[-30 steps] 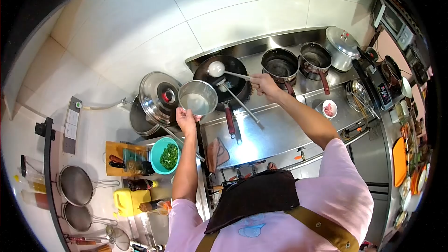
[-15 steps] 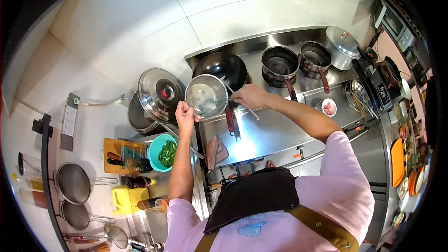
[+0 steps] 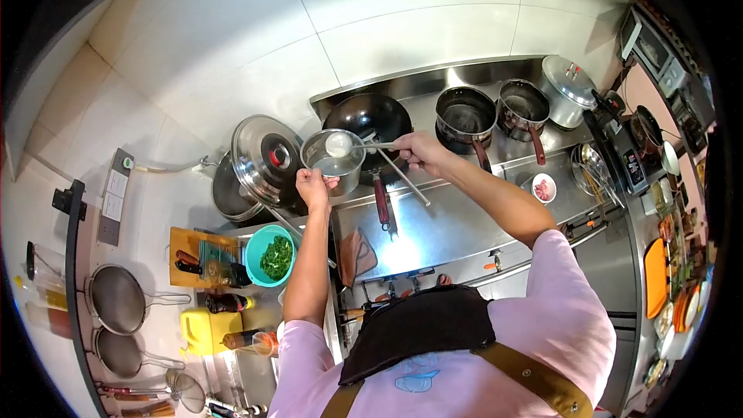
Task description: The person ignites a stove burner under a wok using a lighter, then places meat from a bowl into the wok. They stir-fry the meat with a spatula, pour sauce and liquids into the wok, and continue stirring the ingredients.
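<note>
At the near left edge of the wok point(image 3: 370, 114): a metal pot point(image 3: 350, 179) is held up, its mouth open to view, overlapping the wok's rim.
Left hand point(image 3: 316, 189): clamped on the near side of the metal pot.
Right hand point(image 3: 422, 153): closed around the handle of a ladle point(image 3: 338, 145), apart from the left.
Ladle: its pale, bright bowl shows within the outline of the pot's mouth; whether it touches the inside, I cannot tell.
Wok: dark, on the stove, its red-brown handle point(image 3: 381, 203) pointing toward the person; a second long-handled utensil point(image 3: 408, 181) slants out over its near rim.
Stove, right side: two dark saucepans point(image 3: 465, 112) point(image 3: 524, 101) stand side by side, handles toward the person, with a lidded silver pot point(image 3: 570, 89) just beyond.
Worktop point(image 3: 460, 220): shiny steel; a white bowl point(image 3: 544, 187) of pink pieces sits to the right, a crumpled cloth point(image 3: 356, 257) to the left.
Left of the wok: a large steel lid point(image 3: 252, 138) with a red-centred knob leans at a tilt over a dark pan point(image 3: 230, 193).
Beside the left forearm: a turquoise bowl point(image 3: 253, 257) holds chopped greens point(image 3: 276, 257), near a wooden board point(image 3: 182, 251) and a yellow jug point(image 3: 203, 331).
</note>
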`<state>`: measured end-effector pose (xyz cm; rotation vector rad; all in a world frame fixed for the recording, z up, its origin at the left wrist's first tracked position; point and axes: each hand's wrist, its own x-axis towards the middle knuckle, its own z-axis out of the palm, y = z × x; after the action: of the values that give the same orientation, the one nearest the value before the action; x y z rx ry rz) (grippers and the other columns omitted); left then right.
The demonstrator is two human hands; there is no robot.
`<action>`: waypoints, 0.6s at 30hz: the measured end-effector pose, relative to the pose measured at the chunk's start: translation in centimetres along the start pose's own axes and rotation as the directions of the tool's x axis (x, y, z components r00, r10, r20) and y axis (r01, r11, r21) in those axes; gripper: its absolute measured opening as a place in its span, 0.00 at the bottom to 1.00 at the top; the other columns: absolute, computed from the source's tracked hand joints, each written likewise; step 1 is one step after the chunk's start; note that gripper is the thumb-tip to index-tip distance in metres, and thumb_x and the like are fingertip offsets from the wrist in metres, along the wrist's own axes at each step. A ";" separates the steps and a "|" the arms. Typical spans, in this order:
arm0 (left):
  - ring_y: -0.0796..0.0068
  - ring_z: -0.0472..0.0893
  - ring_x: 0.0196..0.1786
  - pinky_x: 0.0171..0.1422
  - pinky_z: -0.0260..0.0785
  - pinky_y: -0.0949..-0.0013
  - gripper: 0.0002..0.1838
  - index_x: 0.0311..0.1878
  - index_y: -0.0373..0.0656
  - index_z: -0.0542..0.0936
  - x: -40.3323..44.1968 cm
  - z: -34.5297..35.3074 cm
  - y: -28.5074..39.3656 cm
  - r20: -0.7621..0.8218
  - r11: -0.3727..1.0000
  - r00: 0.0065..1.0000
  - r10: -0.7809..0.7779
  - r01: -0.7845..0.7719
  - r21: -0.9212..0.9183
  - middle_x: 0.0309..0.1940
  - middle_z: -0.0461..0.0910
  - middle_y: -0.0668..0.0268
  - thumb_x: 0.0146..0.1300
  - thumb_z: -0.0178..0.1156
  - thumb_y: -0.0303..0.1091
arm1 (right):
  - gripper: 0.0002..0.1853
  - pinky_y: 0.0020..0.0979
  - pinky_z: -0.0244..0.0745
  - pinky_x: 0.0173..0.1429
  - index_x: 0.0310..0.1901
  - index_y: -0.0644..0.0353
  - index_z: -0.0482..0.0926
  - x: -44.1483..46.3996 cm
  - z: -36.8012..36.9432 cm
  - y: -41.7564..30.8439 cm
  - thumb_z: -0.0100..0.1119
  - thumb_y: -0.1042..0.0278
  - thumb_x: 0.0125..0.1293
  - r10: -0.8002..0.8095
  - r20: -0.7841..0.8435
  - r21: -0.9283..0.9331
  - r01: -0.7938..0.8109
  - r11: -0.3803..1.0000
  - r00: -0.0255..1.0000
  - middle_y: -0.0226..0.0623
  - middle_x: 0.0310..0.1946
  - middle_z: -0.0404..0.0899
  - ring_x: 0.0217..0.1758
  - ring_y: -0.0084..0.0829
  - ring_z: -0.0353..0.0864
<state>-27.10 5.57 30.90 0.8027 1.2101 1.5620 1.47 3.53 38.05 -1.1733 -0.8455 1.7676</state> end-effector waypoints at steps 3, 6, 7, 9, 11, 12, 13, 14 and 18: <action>0.63 0.83 0.20 0.24 0.80 0.69 0.09 0.33 0.42 0.62 0.4 0.2 -0.1 -0.002 1.000 1.000 -0.024 0.024 0.005 0.19 0.72 0.62 0.64 0.52 0.22 | 0.06 0.25 0.57 0.19 0.36 0.61 0.77 1.4 -1.8 0.1 0.54 0.69 0.69 -0.042 -0.030 0.047 0.043 0.998 0.999 0.26 0.20 0.66 0.15 0.18 0.58; 0.63 0.83 0.21 0.23 0.80 0.69 0.08 0.33 0.42 0.62 0.2 -0.6 -0.3 -0.003 0.999 0.999 -0.036 0.036 0.029 0.20 0.73 0.62 0.64 0.52 0.22 | 0.11 0.24 0.59 0.20 0.45 0.65 0.79 2.8 -2.9 1.4 0.53 0.67 0.70 -0.256 -0.145 -0.116 0.241 0.964 0.956 0.25 0.20 0.67 0.16 0.17 0.60; 0.63 0.81 0.18 0.21 0.78 0.69 0.07 0.34 0.41 0.63 -0.1 -0.8 -0.2 -0.015 0.999 0.999 -0.029 0.030 0.022 0.21 0.72 0.61 0.63 0.51 0.21 | 0.15 0.33 0.69 0.23 0.53 0.65 0.78 5.6 -4.8 3.1 0.53 0.67 0.70 -0.333 -0.140 -0.287 0.284 0.915 0.932 0.32 0.21 0.73 0.19 0.29 0.72; 0.63 0.81 0.18 0.21 0.78 0.69 0.07 0.34 0.42 0.63 -0.8 -1.3 0.2 -0.019 0.999 1.000 -0.020 0.020 0.024 0.21 0.72 0.61 0.63 0.51 0.21 | 0.15 0.41 0.74 0.29 0.54 0.62 0.77 9.7 -7.5 7.3 0.54 0.69 0.68 -0.763 0.002 -0.783 0.476 0.401 0.647 0.40 0.23 0.76 0.24 0.41 0.78; 0.64 0.81 0.18 0.20 0.77 0.69 0.08 0.34 0.42 0.63 -1.1 -2.0 0.1 -0.023 1.000 1.000 0.001 0.000 0.020 0.21 0.72 0.61 0.63 0.51 0.21 | 0.13 0.47 0.76 0.36 0.51 0.60 0.77 10.4 -8.8 8.3 0.55 0.70 0.64 -0.806 0.186 -0.933 0.357 0.034 0.562 0.46 0.27 0.79 0.31 0.51 0.80; 0.63 0.81 0.18 0.20 0.76 0.69 0.08 0.34 0.43 0.63 -1.3 -2.3 0.3 -0.021 1.000 1.000 0.007 -0.006 0.016 0.20 0.72 0.61 0.64 0.51 0.20 | 0.11 0.48 0.76 0.40 0.47 0.60 0.77 10.1 -9.0 8.5 0.57 0.70 0.62 -0.736 0.186 -0.958 0.286 0.012 0.652 0.48 0.30 0.79 0.35 0.54 0.80; 0.63 0.81 0.18 0.20 0.76 0.69 0.08 0.34 0.43 0.63 -1.5 -2.6 0.5 -0.022 1.000 1.000 0.012 -0.012 0.014 0.20 0.72 0.61 0.64 0.51 0.20 | 0.09 0.49 0.76 0.43 0.42 0.61 0.78 9.8 -9.1 8.8 0.58 0.71 0.60 -0.657 0.175 -0.976 0.218 -0.018 0.734 0.51 0.33 0.80 0.38 0.57 0.80; 0.63 0.81 0.18 0.19 0.76 0.69 0.08 0.34 0.43 0.63 -1.7 -3.0 0.7 -0.021 1.000 1.000 0.020 -0.019 0.012 0.20 0.72 0.61 0.64 0.51 0.20 | 0.10 0.49 0.76 0.43 0.42 0.61 0.77 9.6 -9.2 9.1 0.58 0.71 0.59 -0.675 0.210 -0.969 0.241 -0.049 0.707 0.51 0.33 0.80 0.39 0.56 0.80; 0.61 0.81 0.18 0.18 0.76 0.69 0.08 0.35 0.43 0.62 -2.3 -4.2 1.1 -0.030 1.000 0.999 0.031 -0.030 0.009 0.20 0.72 0.61 0.64 0.50 0.20 | 0.11 0.48 0.76 0.43 0.44 0.60 0.76 8.0 -9.1 8.5 0.57 0.69 0.60 -0.702 0.269 -0.956 0.272 -0.110 0.660 0.50 0.34 0.80 0.39 0.54 0.81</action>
<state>-30.47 2.06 30.90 0.8086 1.2322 1.6002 5.99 7.88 24.57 -1.4936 -2.0714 0.0086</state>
